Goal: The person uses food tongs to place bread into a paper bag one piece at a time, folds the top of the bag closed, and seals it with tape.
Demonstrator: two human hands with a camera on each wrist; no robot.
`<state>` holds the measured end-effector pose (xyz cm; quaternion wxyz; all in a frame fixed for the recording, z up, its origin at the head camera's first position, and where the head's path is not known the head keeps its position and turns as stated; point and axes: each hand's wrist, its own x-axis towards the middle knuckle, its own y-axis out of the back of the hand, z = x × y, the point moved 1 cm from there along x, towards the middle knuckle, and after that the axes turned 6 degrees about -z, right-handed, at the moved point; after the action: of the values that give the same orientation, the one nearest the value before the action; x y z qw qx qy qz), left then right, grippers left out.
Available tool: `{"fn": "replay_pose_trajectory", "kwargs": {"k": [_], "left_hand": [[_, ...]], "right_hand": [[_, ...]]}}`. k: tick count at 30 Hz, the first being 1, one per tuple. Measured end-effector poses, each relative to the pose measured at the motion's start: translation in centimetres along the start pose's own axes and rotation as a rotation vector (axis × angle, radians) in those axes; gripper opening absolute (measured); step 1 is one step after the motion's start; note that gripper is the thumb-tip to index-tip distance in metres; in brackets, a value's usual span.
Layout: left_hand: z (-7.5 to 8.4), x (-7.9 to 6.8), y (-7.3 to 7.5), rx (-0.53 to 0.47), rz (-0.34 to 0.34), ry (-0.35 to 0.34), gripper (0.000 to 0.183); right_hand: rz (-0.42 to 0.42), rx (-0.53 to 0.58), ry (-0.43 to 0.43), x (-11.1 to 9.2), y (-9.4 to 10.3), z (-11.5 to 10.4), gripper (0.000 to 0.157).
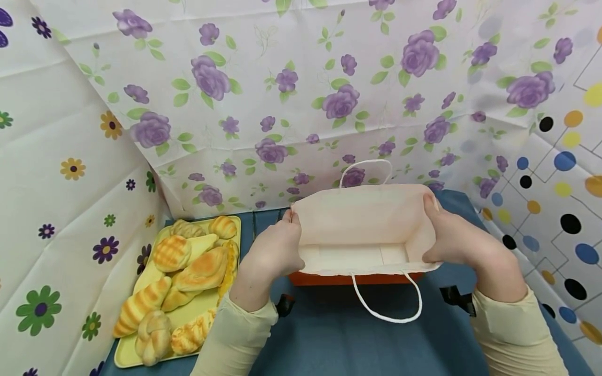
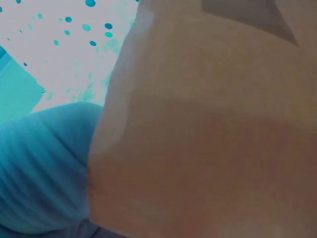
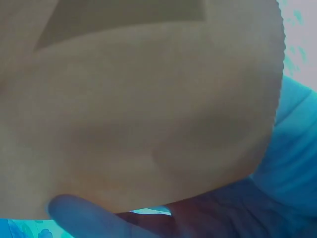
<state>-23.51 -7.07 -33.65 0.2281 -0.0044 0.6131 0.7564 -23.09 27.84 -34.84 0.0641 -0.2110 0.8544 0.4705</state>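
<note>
A paper gift bag [image 1: 357, 214] with a pale inside, an orange outer face and two white cord handles is in the middle of the head view. Its mouth is wide apart and faces me, so the bare white bottom shows. My left hand [image 1: 275, 248] grips the bag's left side at the rim. On the opposite side my right hand [image 1: 453, 235] holds the right rim. In both wrist views the bag's panel [image 2: 208, 148] fills most of the picture. One digit of my right hand [image 3: 94, 218] lies against the panel's lower edge.
To the left, a yellow tray [image 1: 124, 352] carries several bread pieces, among them a braided roll [image 1: 153, 337] and a checkered bun [image 1: 172, 253]. Blue cloth [image 1: 348, 344] covers the table. A flowered curtain [image 1: 263, 104] stands behind, with patterned sheets at both sides.
</note>
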Motion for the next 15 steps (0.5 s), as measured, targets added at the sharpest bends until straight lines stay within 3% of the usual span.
{"fn": "replay_pose_trajectory", "kwargs": {"k": [10,15], "left_hand": [[-0.19,0.2,0.39,-0.02,0.016,0.081,0.105],[-0.19,0.17,0.55,0.007,0.071,0.079,0.099]], "right_hand": [[-0.014,-0.002,-0.005,0.53,-0.1,-0.29,0.138],[-0.027,-0.042,-0.066,0.76,0.36,-0.57,0.125]]}}
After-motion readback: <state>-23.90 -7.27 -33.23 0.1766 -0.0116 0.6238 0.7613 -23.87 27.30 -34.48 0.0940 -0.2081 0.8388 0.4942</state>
